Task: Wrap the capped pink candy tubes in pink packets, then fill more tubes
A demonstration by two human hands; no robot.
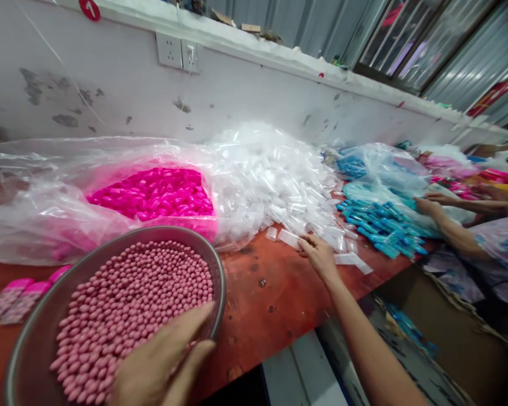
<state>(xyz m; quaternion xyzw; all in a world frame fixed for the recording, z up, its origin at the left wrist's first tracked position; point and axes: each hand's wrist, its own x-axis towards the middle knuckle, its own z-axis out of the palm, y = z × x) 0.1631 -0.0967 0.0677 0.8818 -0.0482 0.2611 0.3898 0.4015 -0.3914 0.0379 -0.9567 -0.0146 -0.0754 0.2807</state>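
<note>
A grey round bowl (220, 270) filled with pink beads (152, 293) stands at the front left. Over its near right side is my left hand (165, 355), slightly blurred, with thumb and forefinger apart and no object visible between them; its other fingers are hidden. My right hand (317, 256) reaches to the front of a heap of clear plastic pieces (275, 175). Its fingertips close on the end of a flat, clear plastic box (289, 238). Another clear box (353, 259) lies just right of that hand.
Bright pink caps (161, 194) fill an open plastic bag behind the bowl. Pink-topped, bead-filled boxes (19, 296) lie at left. Blue tubes (385, 225) are piled on the red table (258, 299) at right, near another person's hands (432, 206). A wall (122, 73) runs behind.
</note>
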